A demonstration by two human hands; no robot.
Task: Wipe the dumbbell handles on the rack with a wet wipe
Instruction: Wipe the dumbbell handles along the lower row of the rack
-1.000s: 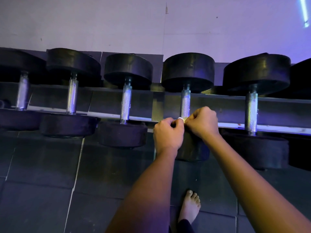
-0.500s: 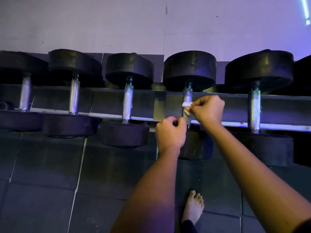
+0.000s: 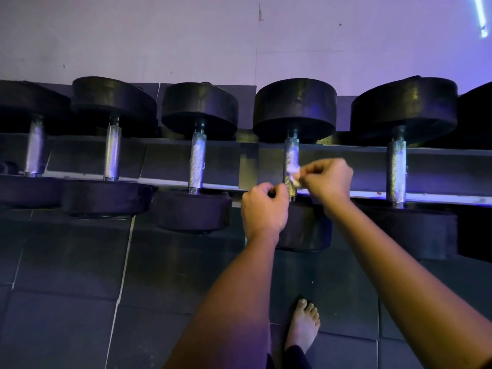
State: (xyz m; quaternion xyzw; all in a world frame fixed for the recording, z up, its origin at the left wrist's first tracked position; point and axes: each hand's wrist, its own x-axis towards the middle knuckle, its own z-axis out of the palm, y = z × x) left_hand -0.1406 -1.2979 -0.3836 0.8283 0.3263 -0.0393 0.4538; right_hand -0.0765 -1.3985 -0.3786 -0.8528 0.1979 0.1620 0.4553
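Several dumbbells with black heads and knurled silver handles lie side by side on a low rack. My right hand pinches a small crumpled white wet wipe against the middle of the fourth dumbbell handle. My left hand is curled into a loose fist just left of that handle's lower end, and nothing shows in it. Other handles stand to the left and to the right.
A pale wall rises behind the rack. Dark rubber floor tiles lie in front of it. A bare foot stands on the floor below my arms. A further dark weight sits at the far right edge.
My hands were together at the handle's lower end. The right hand has since slid the wipe up to the handle's middle, while the left hand stayed low.
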